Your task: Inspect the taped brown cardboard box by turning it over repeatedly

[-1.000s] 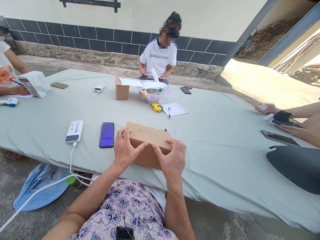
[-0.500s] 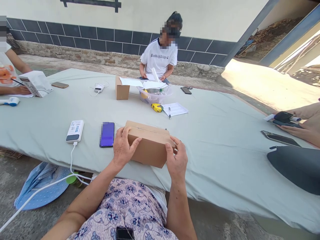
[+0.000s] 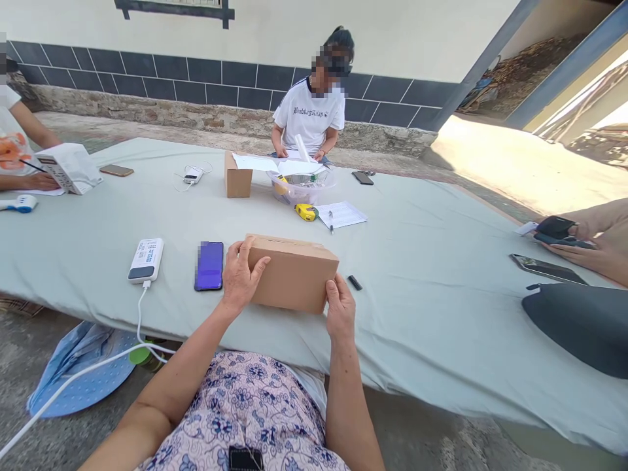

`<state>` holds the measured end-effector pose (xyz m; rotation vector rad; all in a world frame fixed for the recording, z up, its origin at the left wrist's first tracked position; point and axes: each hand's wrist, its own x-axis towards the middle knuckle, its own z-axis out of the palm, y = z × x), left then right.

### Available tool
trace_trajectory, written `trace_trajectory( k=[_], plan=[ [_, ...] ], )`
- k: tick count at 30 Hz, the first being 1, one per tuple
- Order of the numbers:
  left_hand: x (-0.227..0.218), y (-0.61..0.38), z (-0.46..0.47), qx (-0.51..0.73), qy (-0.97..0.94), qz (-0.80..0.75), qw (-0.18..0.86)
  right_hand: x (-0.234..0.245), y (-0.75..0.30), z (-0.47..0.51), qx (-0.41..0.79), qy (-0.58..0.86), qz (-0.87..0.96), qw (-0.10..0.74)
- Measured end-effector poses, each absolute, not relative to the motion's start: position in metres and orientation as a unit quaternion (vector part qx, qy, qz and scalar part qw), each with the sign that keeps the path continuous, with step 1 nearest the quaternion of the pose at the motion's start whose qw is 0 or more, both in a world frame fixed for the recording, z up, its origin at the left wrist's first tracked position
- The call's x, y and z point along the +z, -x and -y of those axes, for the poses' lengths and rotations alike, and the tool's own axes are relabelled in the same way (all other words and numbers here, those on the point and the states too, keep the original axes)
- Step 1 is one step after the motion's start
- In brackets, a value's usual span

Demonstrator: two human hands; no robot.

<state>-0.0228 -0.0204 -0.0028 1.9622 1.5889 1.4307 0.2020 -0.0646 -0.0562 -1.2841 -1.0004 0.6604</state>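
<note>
The cardboard box [image 3: 293, 273] sits between 2 hands — left hand [image 3: 239, 280], right hand [image 3: 340, 313] — both gripping its ends.

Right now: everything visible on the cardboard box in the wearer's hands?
The cardboard box is plain brown, oblong, closed, a flap seam along its top; no print shows. It sits on the grey-green cloth near the front edge, broad face toward the camera. The left hand wraps its left end, thumb on the front; the right hand pinches its lower right corner.
</note>
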Motion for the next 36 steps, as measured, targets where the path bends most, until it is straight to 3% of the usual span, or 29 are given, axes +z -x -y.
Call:
trace_trajectory(
  k=[13, 25, 36],
  plan=[
    [-0.019, 0.030, 0.015, 0.521, -0.625, -0.533, 0.230, -0.066, -0.208, 0.063, 0.378, 0.518, 0.423, 0.641],
    [-0.014, 0.033, 0.009, 0.513, -0.604, -0.536, 0.292, -0.061, -0.219, 0.069, 0.404, 0.500, 0.507, 0.573],
    [-0.015, 0.035, 0.005, 0.512, -0.592, -0.538, 0.312, -0.053, -0.219, 0.077, 0.397, 0.549, 0.583, 0.449]
  ],
)
